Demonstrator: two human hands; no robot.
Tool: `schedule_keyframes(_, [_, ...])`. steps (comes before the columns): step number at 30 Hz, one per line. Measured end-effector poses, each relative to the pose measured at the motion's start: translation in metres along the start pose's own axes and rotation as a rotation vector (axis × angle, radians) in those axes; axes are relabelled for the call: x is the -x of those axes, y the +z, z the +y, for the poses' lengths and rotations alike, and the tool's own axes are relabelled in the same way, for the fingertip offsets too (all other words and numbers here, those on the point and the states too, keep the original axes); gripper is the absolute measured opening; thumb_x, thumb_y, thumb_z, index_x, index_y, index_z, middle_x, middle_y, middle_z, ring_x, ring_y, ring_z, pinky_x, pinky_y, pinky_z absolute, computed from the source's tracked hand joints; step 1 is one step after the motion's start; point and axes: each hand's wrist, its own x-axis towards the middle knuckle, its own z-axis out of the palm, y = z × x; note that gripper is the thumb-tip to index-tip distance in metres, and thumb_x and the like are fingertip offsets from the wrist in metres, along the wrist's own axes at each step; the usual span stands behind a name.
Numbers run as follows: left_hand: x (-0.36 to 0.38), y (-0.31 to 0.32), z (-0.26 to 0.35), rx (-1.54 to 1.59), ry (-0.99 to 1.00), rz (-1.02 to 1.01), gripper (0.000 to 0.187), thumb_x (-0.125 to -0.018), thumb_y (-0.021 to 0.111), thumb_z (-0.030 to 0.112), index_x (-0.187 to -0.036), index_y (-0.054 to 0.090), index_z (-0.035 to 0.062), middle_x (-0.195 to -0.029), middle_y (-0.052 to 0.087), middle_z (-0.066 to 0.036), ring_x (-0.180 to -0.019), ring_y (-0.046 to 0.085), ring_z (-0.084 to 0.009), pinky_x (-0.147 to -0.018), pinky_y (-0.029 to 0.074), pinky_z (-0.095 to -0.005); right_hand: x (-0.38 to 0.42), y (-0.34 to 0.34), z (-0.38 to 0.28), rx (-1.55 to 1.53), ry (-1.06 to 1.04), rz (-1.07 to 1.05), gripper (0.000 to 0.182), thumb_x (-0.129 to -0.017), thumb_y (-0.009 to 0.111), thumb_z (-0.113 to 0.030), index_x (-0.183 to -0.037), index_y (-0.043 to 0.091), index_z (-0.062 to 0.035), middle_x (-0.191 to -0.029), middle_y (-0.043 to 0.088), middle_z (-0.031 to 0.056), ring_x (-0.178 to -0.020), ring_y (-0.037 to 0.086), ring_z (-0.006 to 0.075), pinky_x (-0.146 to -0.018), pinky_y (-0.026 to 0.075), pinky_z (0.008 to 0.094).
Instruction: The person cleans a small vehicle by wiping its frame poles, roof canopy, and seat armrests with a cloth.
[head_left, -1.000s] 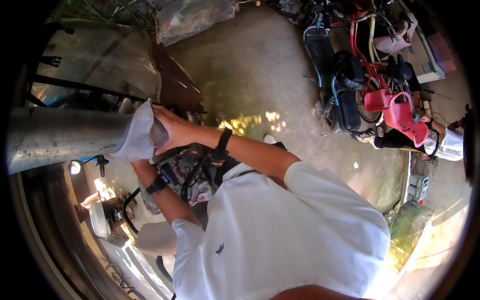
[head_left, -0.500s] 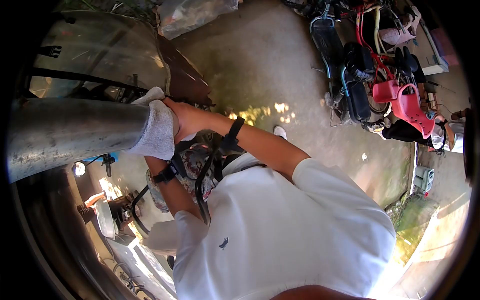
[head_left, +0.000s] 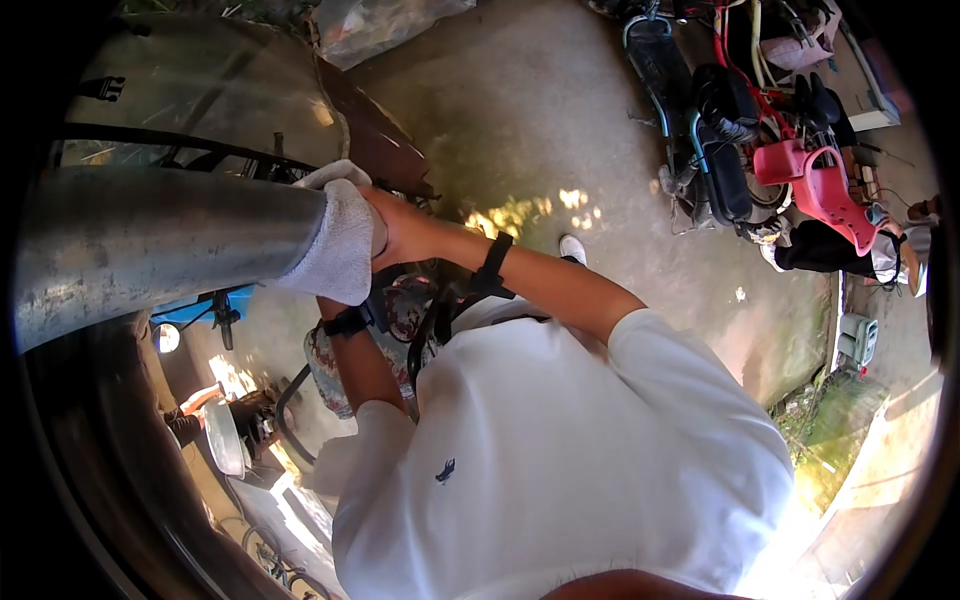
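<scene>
A thick grey metal pipe reaches in from the left edge. Around its near end is a pale grey cloth. My right hand is closed on the cloth at the pipe's end, its fingers partly covered by the fabric. My left forearm, with a black band at the wrist, runs up behind the cloth. The cloth and pipe hide my left hand, so its fingers do not show.
Parked two-wheelers with black seats and a pink child seat stand at upper right. Another person's arm is at the right edge, and a person's hand shows at lower left. A brown sheet is beyond the pipe.
The cloth, the pipe's end and my right hand have shifted a little to the right in the view. The surroundings have also moved slightly. My right hand's hold on the cloth looks the same.
</scene>
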Motion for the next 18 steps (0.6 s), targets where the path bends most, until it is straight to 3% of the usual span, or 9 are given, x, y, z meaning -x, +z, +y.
schedule_keyframes(3, [0.001, 0.008, -0.014, -0.011, -0.018, -0.027, 0.068, -0.099, 0.039, 0.053, -0.146, 0.037, 0.0042, -0.143, 0.048, -0.014, -0.128, 0.049, -0.0311, -0.111, 0.037, -0.0438, 0.023, 0.005, 0.021, 0.168, 0.008, 0.053, 0.104, -0.057, 0.089, -0.034, -0.142, 0.035, -0.0058, -0.131, 0.05, 0.024, -0.121, 0.05, 0.0419, -0.102, 0.04, 0.0472])
schedule_keyframes(16, [0.001, 0.042, -0.067, -0.022, -0.048, -0.101, 0.068, -0.099, 0.039, 0.052, -0.146, 0.037, 0.0044, -0.143, 0.047, -0.014, -0.128, 0.049, -0.0302, -0.11, 0.038, -0.0433, 0.06, -0.014, 0.054, 0.306, 0.206, -0.133, 0.107, -0.062, 0.086, -0.037, -0.147, 0.027, -0.0102, -0.138, 0.046, 0.0225, -0.126, 0.046, 0.042, -0.104, 0.039, 0.0479])
schedule_keyframes(18, [0.002, 0.039, -0.067, -0.022, -0.04, -0.095, 0.068, -0.099, 0.04, 0.052, -0.146, 0.037, 0.0044, -0.143, 0.047, -0.014, -0.127, 0.049, -0.03, -0.11, 0.038, -0.0432, 0.061, -0.014, 0.051, 0.264, 0.239, -0.126, 0.101, -0.063, 0.086, -0.028, -0.145, 0.031, -0.0082, -0.135, 0.049, 0.0214, -0.124, 0.049, 0.0404, -0.104, 0.039, 0.0473])
